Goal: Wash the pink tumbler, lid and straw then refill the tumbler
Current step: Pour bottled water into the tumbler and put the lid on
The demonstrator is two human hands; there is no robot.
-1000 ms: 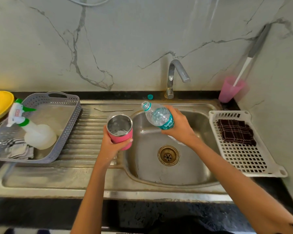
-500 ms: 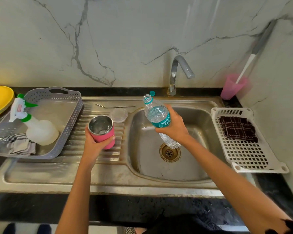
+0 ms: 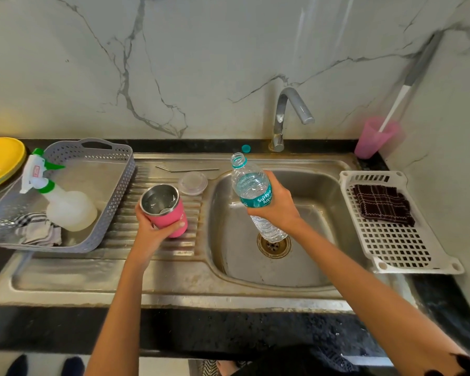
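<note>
on bottle (image 3: 253, 191) label — "suriya aqua"

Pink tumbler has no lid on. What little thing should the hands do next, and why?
Probably set the bottle down. The pink tumbler in the left hand seems to hold water already, and the right hand holds the bottle upright, not pouring. The lid lies on the drainboard behind the tumbler, so a free hand is needed.

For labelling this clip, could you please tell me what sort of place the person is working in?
Most likely a home kitchen: a stainless steel sink with a ridged drainboard and a tap, set in a black counter, with a grey dish basket and yellow plates beside it.
</note>
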